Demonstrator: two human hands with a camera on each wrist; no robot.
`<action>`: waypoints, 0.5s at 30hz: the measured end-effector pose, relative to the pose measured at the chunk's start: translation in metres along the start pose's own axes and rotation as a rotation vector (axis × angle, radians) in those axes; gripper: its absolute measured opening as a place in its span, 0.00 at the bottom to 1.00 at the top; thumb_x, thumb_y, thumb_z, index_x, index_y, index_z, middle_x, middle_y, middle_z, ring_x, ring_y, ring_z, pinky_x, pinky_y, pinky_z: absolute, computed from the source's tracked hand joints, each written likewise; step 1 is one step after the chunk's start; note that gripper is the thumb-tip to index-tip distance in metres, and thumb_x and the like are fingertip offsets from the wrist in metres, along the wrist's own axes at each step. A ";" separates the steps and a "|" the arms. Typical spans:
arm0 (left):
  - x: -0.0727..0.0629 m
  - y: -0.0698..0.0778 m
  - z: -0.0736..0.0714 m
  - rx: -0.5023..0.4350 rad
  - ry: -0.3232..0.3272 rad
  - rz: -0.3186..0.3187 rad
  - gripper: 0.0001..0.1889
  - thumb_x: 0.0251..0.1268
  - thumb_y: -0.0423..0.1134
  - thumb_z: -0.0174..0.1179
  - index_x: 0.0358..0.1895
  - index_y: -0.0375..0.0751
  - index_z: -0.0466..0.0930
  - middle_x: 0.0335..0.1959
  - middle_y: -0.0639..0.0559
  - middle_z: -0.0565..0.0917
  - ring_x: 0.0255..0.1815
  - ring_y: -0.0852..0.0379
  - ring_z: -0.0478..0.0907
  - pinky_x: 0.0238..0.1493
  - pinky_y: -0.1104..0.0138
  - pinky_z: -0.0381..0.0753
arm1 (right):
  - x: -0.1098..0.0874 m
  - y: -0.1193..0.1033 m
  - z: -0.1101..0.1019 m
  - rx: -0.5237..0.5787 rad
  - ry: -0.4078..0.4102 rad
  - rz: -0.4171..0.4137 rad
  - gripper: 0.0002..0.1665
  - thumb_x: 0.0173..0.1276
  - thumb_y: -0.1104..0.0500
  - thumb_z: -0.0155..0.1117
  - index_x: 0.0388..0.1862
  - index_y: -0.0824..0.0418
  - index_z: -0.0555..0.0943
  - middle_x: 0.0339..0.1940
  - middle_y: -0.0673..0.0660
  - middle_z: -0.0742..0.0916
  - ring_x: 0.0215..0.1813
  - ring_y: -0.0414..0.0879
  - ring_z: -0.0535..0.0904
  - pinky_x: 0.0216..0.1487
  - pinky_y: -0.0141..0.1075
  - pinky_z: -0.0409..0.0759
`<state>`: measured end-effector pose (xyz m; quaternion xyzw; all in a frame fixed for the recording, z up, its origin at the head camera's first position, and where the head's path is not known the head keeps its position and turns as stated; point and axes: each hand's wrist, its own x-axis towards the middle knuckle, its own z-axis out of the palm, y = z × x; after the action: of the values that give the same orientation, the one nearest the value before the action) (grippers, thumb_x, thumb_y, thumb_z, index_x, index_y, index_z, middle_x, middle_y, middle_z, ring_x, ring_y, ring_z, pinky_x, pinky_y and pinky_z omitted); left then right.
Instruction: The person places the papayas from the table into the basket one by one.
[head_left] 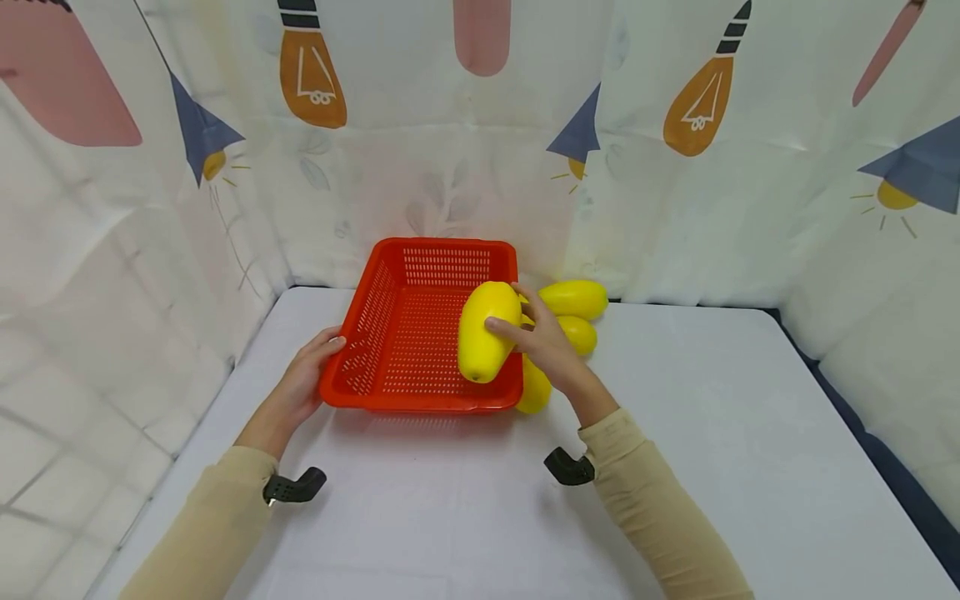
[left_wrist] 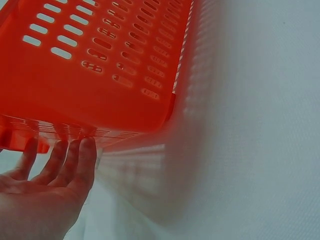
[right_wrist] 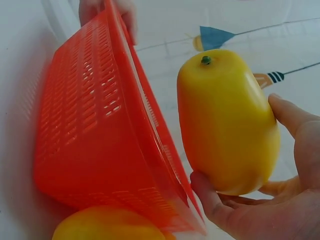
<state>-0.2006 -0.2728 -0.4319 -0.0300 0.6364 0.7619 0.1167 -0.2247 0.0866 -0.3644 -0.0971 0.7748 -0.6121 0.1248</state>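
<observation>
A red plastic basket (head_left: 420,317) with slotted walls stands on the table, its inside bare apart from what hangs over it. My left hand (head_left: 300,383) grips its left rim, thumb on top; in the left wrist view the fingers (left_wrist: 86,160) press the outer wall. My right hand (head_left: 553,343) holds a smooth yellow melon-like fruit (head_left: 483,333) above the basket's right side. In the right wrist view the fruit (right_wrist: 227,125) shows a small green stem nub, with thumb and fingers around it. More yellow fruits (head_left: 576,298) lie right of the basket, partly hidden by the hand.
A white-covered table (head_left: 712,417) extends to both sides and toward me. Behind it hangs a pale printed curtain (head_left: 487,167), close to the basket's far side. Dark bands with camera mounts (head_left: 296,486) sit on both wrists.
</observation>
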 end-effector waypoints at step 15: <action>0.000 0.000 -0.001 -0.031 -0.024 0.014 0.21 0.75 0.48 0.47 0.67 0.50 0.61 0.50 0.58 0.77 0.47 0.62 0.78 0.47 0.72 0.82 | 0.010 -0.001 0.015 -0.038 -0.025 0.016 0.51 0.59 0.37 0.67 0.76 0.41 0.51 0.72 0.52 0.65 0.63 0.52 0.71 0.58 0.45 0.78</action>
<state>-0.2005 -0.2733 -0.4319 -0.0185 0.6234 0.7726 0.1186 -0.2293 0.0693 -0.3672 -0.1008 0.7855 -0.5949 0.1375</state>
